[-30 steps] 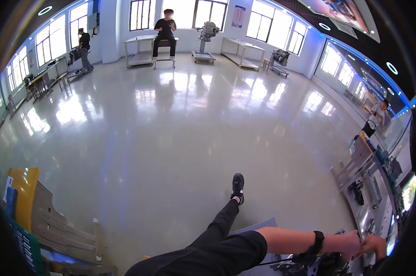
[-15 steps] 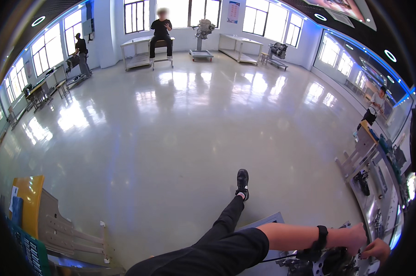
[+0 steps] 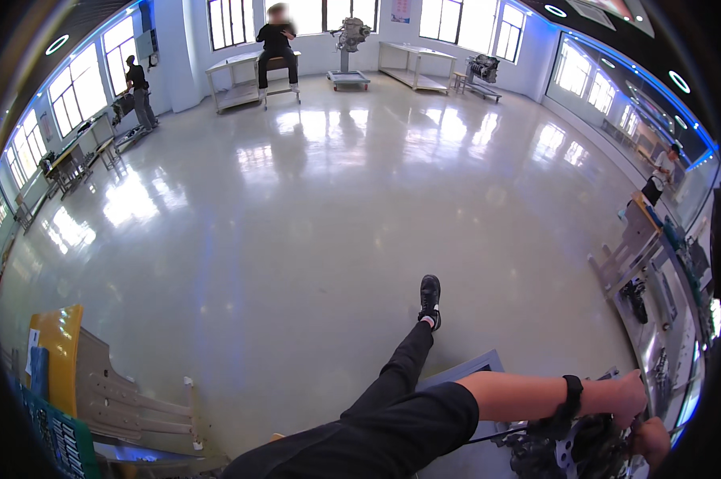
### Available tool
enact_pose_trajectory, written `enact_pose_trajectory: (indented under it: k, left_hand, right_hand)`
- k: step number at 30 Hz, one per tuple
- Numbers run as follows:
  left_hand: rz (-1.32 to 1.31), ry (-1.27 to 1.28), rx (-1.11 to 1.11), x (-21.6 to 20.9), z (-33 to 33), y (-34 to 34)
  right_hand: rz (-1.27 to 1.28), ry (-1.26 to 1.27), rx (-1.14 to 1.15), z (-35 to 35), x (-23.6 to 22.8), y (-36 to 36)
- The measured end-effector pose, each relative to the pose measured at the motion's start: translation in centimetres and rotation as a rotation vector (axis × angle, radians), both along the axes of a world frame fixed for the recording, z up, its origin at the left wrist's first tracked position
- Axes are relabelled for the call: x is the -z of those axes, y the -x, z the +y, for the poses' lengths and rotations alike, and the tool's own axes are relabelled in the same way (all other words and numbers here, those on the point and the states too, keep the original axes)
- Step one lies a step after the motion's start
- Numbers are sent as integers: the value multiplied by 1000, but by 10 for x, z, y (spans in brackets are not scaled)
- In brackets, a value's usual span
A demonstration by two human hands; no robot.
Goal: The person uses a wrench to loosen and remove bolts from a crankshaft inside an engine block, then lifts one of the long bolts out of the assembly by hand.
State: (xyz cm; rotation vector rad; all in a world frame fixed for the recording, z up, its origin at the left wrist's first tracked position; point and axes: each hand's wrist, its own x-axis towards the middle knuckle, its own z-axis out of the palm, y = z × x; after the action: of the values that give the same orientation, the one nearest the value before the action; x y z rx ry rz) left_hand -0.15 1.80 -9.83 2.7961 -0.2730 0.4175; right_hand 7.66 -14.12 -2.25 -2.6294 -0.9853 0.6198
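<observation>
My left arm, in a black sleeve, reaches across to the lower right with a black band (image 3: 570, 395) at the wrist. My left hand (image 3: 630, 394) is closed above a dark metal engine assembly (image 3: 566, 453); its fingertips are mostly hidden. Just below and to the right, my right hand (image 3: 653, 439) is closed too, close to the left one. A thin dark rod-like shape shows beside it, but I cannot make out what either hand grips. The engine has a plate with round holes.
A grey-blue flat surface (image 3: 464, 369) lies beside the engine. To the right stands a metal bench (image 3: 670, 319) with parts; at lower left are a yellow-topped stand (image 3: 55, 351) and a green tool case (image 3: 55, 431). Far off, a person (image 3: 277, 52) sits near an engine stand (image 3: 349, 60).
My view has shifted slightly. Both hands stay together at the engine; the right hand has turned and its fingers look more curled than before.
</observation>
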Motion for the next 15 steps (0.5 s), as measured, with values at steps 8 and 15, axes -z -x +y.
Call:
enact_pose_trajectory:
  k: [8, 15]
  left_hand:
    - [58, 4, -12, 1, -3, -3]
    - [-23, 107, 14, 2, -4, -3]
  right_hand:
    - [57, 191, -165, 0, 19, -32]
    - [287, 121, 130, -3, 21, -58]
